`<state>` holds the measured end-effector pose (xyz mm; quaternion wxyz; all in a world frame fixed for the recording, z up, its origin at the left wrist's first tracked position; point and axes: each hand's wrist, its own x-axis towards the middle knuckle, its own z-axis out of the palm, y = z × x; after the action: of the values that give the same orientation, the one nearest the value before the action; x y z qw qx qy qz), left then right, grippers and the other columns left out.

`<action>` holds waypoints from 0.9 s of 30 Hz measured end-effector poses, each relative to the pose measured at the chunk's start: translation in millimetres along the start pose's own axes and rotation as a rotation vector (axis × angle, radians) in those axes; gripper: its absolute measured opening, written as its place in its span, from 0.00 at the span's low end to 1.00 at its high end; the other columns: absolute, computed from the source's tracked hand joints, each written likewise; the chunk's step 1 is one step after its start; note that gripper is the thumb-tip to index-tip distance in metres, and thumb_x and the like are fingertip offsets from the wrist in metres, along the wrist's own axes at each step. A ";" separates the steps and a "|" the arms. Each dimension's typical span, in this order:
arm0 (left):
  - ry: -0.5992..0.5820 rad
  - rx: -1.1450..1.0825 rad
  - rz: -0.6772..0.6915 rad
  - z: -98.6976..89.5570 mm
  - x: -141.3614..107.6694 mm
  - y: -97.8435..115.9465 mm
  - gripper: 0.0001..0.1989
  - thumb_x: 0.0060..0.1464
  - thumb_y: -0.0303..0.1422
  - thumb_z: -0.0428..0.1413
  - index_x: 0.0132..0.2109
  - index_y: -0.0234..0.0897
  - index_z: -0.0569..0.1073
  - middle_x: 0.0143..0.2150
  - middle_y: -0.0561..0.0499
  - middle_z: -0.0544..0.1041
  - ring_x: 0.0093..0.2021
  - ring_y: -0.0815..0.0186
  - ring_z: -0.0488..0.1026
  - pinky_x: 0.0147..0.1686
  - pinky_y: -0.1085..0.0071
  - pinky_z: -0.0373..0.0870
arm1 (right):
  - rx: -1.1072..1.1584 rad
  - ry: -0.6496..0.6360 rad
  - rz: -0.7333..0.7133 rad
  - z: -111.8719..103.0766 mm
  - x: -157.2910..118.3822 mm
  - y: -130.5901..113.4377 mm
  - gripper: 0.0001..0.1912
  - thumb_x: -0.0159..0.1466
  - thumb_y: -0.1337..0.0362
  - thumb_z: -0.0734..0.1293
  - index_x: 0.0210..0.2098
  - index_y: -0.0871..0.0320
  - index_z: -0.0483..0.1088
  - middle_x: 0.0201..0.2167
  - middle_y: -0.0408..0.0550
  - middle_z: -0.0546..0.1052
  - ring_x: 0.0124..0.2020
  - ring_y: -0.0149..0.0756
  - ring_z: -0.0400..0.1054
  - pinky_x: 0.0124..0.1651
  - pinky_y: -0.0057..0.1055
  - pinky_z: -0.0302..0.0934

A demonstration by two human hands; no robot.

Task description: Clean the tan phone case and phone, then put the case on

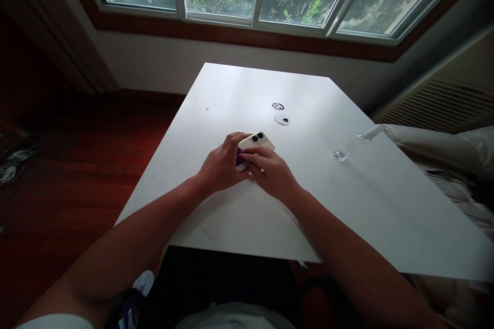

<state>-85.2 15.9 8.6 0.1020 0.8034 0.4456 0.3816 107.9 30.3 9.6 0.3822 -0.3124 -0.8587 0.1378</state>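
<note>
A pale smartphone (268, 141) with two dark round camera lenses is held tilted above the white table, its back facing me. My left hand (221, 165) wraps around its left side, fingers curled over the edge. Against the phone's back lies a small dark purple item (239, 157), partly covered by fingers; its kind I cannot make out. My right hand (273, 172) has its fingers together and bent, the tips pressing at the purple item. Both hands meet over the near half of the table, and they hide the phone's lower part.
Farther back on the white table (208, 234) lie two flat round pieces (278, 106). At the right, a clear plastic item (339, 155) rests near a pale covered object (432, 141) at the table edge. A window (219, 20) is beyond.
</note>
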 end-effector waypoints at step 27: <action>0.079 0.018 -0.128 2.9 -0.5 -4.3 0.43 0.51 0.34 0.65 0.68 0.42 0.52 0.66 0.41 0.65 0.55 0.53 0.73 0.46 0.59 0.77 | -0.091 0.116 0.173 -16.0 2.0 29.1 0.20 0.66 0.71 0.64 0.55 0.51 0.76 0.58 0.51 0.76 0.55 0.46 0.73 0.50 0.43 0.75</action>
<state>-86.0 18.5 4.2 0.1013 0.7582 0.5034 0.4018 131.3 53.9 7.5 0.4032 -0.4096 -0.8105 0.1130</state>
